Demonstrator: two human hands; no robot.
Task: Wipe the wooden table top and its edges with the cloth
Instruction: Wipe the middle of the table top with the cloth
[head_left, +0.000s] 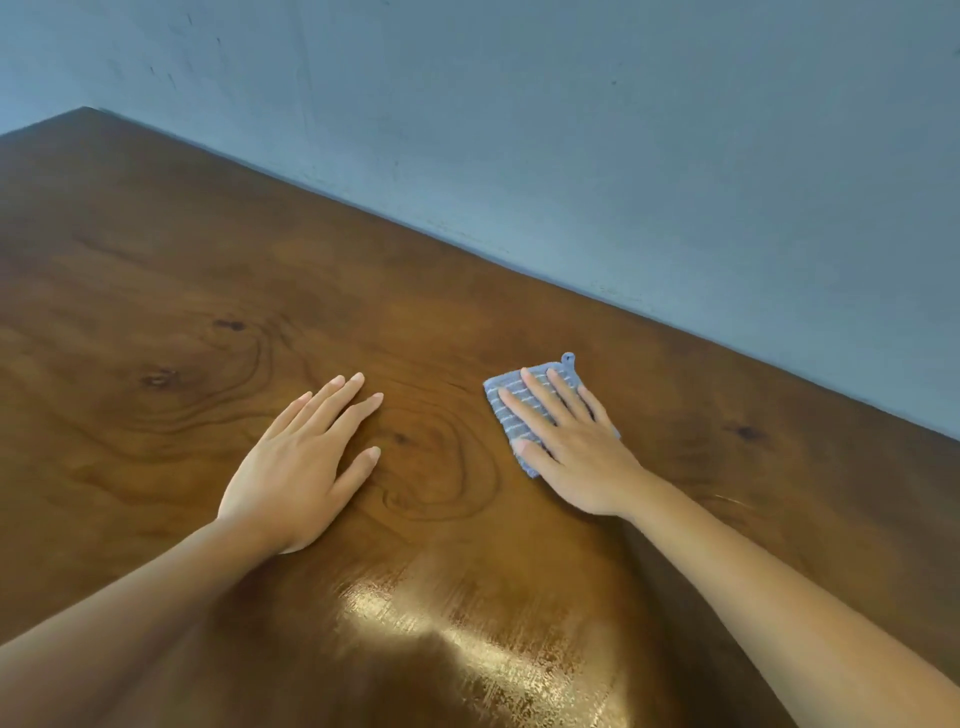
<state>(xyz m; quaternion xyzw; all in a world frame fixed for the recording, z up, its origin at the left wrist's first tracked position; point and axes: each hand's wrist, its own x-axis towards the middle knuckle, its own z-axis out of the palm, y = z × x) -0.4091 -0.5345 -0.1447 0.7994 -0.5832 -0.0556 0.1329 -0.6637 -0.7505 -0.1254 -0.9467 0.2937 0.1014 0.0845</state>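
A dark brown wooden table top (208, 270) with swirling grain fills most of the view. A small blue cloth (506, 402) with pale stripes and a hanging loop lies flat on it, right of centre. My right hand (571, 447) presses down on the cloth with straight, spread fingers, covering most of it. My left hand (306, 462) rests flat on the bare wood to the left of the cloth, fingers straight, holding nothing.
A blue-grey wall (623, 130) runs directly along the table's far edge, from upper left to the right side. The table's far left corner (85, 110) shows at the upper left. A bright glare (467, 639) lies on the near wood.
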